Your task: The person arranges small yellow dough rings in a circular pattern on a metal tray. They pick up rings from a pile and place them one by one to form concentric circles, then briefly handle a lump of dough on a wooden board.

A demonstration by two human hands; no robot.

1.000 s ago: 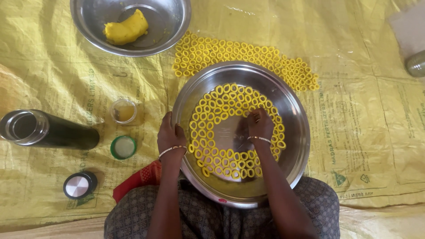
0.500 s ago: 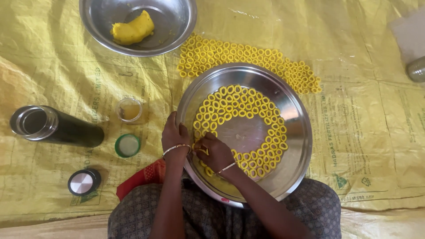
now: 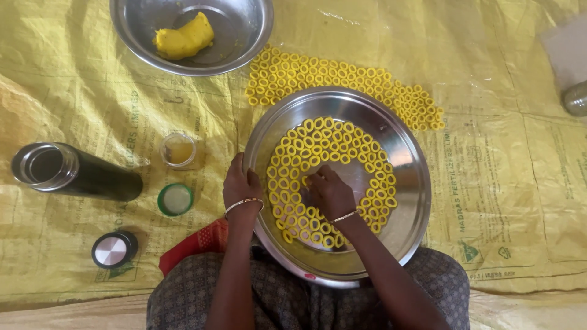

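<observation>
Moved inward since the earlier frame, the right hand (image 3: 330,190) is curled, fingertips on yellow dough rings (image 3: 306,146); the shiny steel plate (image 3: 409,214) is gripped at its rim by the left hand (image 3: 241,186).

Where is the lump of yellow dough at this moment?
In the head view, the lump of yellow dough lies inside the steel bowl at the top left, beyond the big steel plate and left of the rings on the yellow sheet.

Plate (image 3: 411,201) on lap, dough rings (image 3: 318,143) inside; more rings (image 3: 342,79) on sheet (image 3: 520,183) behind it; bowl (image 3: 244,36) with dough lump (image 3: 183,38) farther back-left; flask (image 3: 67,172), small glass (image 3: 178,150), two lids (image 3: 175,199) left of plate
</observation>
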